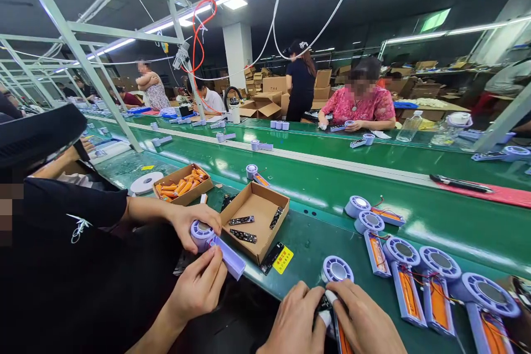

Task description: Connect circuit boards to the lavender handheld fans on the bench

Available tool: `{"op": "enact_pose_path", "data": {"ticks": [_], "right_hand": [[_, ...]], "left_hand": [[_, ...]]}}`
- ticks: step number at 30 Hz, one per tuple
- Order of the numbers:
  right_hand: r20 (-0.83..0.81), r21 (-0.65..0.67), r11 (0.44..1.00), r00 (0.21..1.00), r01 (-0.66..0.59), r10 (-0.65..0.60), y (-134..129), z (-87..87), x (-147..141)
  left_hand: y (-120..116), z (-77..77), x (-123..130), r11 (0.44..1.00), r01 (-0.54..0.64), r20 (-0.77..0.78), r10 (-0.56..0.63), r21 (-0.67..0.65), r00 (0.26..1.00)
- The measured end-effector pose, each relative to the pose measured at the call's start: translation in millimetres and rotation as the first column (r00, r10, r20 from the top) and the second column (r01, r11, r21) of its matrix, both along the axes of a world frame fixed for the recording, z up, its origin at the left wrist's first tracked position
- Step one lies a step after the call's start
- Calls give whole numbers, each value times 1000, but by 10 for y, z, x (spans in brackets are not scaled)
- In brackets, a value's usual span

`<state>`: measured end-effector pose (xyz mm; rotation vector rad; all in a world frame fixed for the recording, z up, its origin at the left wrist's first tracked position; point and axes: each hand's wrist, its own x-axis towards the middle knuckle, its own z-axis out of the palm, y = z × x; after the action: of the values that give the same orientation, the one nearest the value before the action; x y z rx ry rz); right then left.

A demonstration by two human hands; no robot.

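At the bottom centre, my left hand (296,318) has its fingers closed around a small black circuit board (323,303). Beside it my right hand (365,315), with white covers on fingertips, presses at the same board. Both hands are over a purple fan-shaped housing (338,270), its round head beyond the fingers and an orange battery (343,340) in its handle below. The fingers hide much of the board and handle. Several similar housings with orange batteries and thin wires (440,263) lie to the right.
A co-worker's hands (201,287) hold another purple housing (228,257) at the left. A cardboard box with circuit boards (265,243) and a box of orange batteries (203,191) stand ahead. The green conveyor (315,177) carries more housings. A person in pink (373,105) sits across.
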<state>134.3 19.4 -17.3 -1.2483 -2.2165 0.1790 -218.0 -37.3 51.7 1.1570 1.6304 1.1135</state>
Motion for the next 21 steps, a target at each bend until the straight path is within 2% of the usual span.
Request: {"op": "enact_pose_path", "data": {"ticks": [3, 7, 9, 11, 17, 21], "right_hand": [[-71, -117, 993, 997, 31, -40, 20, -10, 20], [-174, -158, 985, 979, 75, -103, 21, 41, 7], [-193, -118, 989, 975, 86, -108, 3, 59, -18], [-182, -47, 996, 980, 73, -80, -23, 51, -37], [-44, 202, 979, 999, 32, -24, -76, 33, -16], [1, 258, 966, 999, -35, 36, -120, 138, -51]], "left_hand": [[17, -5, -29, 996, -6, 125, 17, -89, 992], [28, 27, 7, 989, 104, 231, -78, -103, 970], [31, 29, 29, 983, 155, 259, -126, -95, 958], [33, 16, 45, 983, 158, 270, -129, -91, 954], [37, 26, 42, 993, 48, 296, -15, -105, 955], [-16, 146, 22, 999, -39, 293, 49, -38, 955]]}}
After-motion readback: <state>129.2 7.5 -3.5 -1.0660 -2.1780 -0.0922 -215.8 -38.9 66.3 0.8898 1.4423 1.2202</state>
